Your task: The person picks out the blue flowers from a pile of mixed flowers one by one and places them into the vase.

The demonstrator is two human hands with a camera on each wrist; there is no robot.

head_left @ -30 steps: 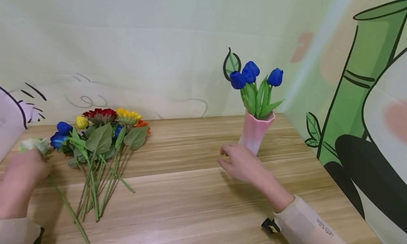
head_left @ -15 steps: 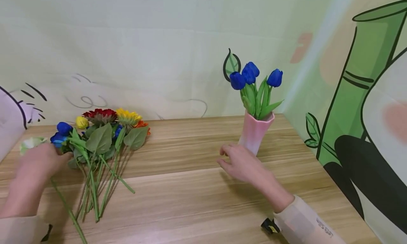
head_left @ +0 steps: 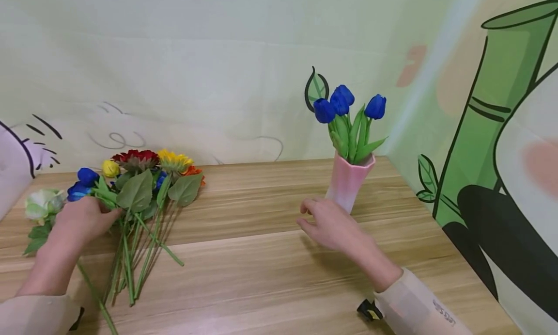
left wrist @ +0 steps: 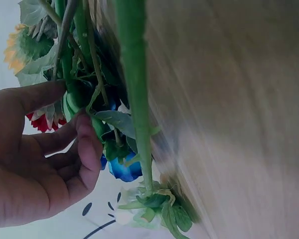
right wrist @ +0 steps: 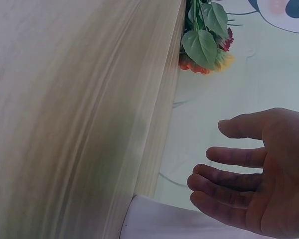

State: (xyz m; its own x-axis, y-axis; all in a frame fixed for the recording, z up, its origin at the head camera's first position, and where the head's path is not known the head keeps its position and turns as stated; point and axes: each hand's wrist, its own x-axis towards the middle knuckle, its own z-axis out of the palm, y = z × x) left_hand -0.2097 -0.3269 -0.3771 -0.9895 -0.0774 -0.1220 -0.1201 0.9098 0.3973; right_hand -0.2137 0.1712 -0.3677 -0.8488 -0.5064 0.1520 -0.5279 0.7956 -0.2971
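- My left hand (head_left: 85,221) is on the near-left side of a loose bundle of artificial flowers (head_left: 137,199); thumb and forefinger pinch a green tulip stem (left wrist: 74,95) within it.
- Bundle lies flat on the light wood-grain table (head_left: 244,286), on my left. Long axis runs near to far: blooms toward the wall, bare stem ends toward me. One stem crosses the others diagonally, its end out to the right.
- Blooms, left to right: blue, yellow bud, dark red, yellow sunflower type, orange. Broad green leaves cover the middle.
- Exact angle of the pinched stem: can't tell, leaves and fingers cover part of it.
- Single white-green artificial flower (head_left: 42,204) lies left of the bundle, bloom end far left; its stem runs under my left arm and slants right toward me.
- My right hand (head_left: 329,223) is well apart from the left, grips nothing, fingers loosely bent, palm facing left.
- It's right by the pink-to-white glossy vase (head_left: 348,182); can't tell if they touch. Vase is upright, blue tulips (head_left: 341,102) in it pointing up, stems splayed.
- Writing: dark lettering on my beige right sleeve (head_left: 418,301), starts "Le", rest unclear. Small black item with a yellow mark (head_left: 369,311) by that cuff, no readable text.
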